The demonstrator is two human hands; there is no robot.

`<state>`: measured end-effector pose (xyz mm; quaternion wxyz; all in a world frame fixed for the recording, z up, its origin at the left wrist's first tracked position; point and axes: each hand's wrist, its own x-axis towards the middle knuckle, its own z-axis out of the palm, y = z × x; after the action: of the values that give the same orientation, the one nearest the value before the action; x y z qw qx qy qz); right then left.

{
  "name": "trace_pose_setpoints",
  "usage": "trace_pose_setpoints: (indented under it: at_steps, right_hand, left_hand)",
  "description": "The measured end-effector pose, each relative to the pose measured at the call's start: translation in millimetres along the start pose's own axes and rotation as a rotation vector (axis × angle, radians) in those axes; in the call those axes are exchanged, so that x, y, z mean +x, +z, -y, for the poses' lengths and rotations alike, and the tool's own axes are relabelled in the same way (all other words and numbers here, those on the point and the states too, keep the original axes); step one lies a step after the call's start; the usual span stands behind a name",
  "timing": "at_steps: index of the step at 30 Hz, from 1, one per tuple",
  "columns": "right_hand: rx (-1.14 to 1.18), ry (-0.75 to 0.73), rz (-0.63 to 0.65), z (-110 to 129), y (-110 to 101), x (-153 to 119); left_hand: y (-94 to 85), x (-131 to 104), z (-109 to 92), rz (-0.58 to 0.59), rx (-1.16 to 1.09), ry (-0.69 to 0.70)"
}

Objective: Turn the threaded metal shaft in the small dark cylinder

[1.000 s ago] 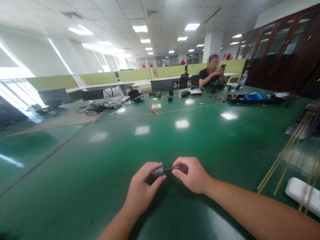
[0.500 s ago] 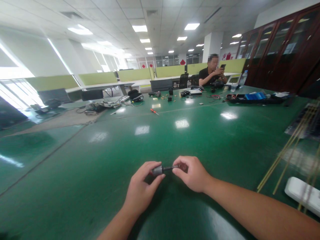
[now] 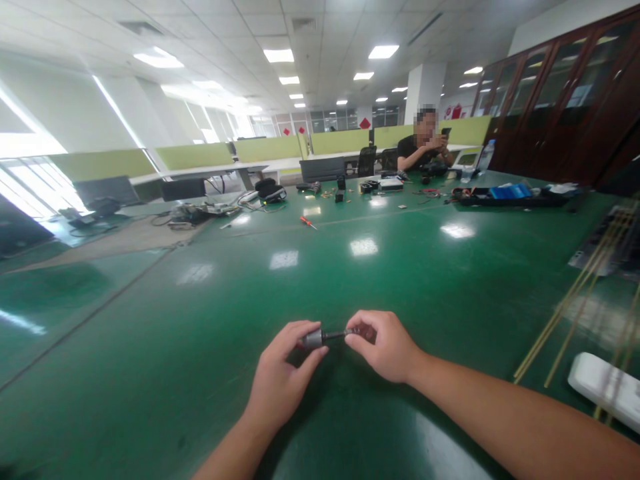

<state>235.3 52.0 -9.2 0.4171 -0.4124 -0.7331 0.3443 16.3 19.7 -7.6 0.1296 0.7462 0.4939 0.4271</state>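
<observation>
My left hand [image 3: 283,370] is closed round a small grey metal cylinder [image 3: 314,339], with thumb and fingers on its opposite sides. From the cylinder's right end a thin dark rod [image 3: 334,335] reaches across to my right hand [image 3: 383,347]. The thumb and forefinger of that hand pinch the rod near its far end. Something reddish-brown shows inside the curl of the right fingers, too small to name. Both hands are low over the green table [image 3: 225,300], the rod lying roughly level between them.
An orange-handled screwdriver [image 3: 307,223] lies farther up the table. Thin yellowish rods [image 3: 565,320] and a white power strip [image 3: 605,387] are at the right. Cables and small parts line the far edge, near a black tray [image 3: 505,200]. A person [image 3: 423,150] sits across, holding a phone.
Both hands keep their hold on the cylinder and rod, almost in place. The whole view has shifted very slightly.
</observation>
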Motion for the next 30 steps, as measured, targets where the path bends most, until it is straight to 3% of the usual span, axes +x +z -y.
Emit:
trace_pose_setpoints:
  at_steps: [30]
  right_hand:
    - [0.01,0.015,-0.022,-3.3,-1.5,2.9]
  left_hand:
    - [-0.6,-0.6,5.5,-0.006,-0.028,-0.061]
